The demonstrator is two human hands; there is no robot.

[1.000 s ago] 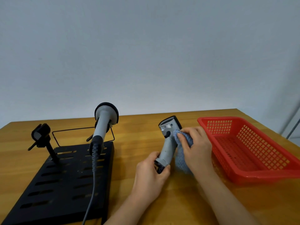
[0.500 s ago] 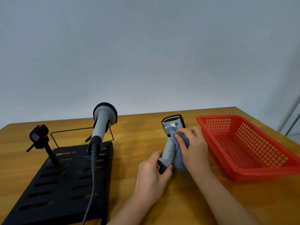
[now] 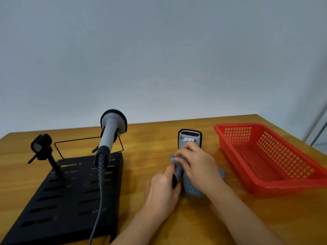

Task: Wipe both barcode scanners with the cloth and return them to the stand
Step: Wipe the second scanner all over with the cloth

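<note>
At frame centre, the left hand [image 3: 163,187] is gripping the barcode scanner [image 3: 189,138] handle, largely hidden; the right hand [image 3: 198,164] is pressing the blue cloth [image 3: 192,189] around it. The red basket [image 3: 283,184] is sitting right; the corded scanner [image 3: 110,133] is occupying the black stand [image 3: 58,206] left.

On your worktop [image 3: 141,142], the stand [image 3: 70,195] lies left with one scanner [image 3: 109,135] on it. The basket [image 3: 276,156] sits right, the other scanner [image 3: 189,138] between them.

One head-worn camera looks forward and down, close over the wooden table [image 3: 145,137].
</note>
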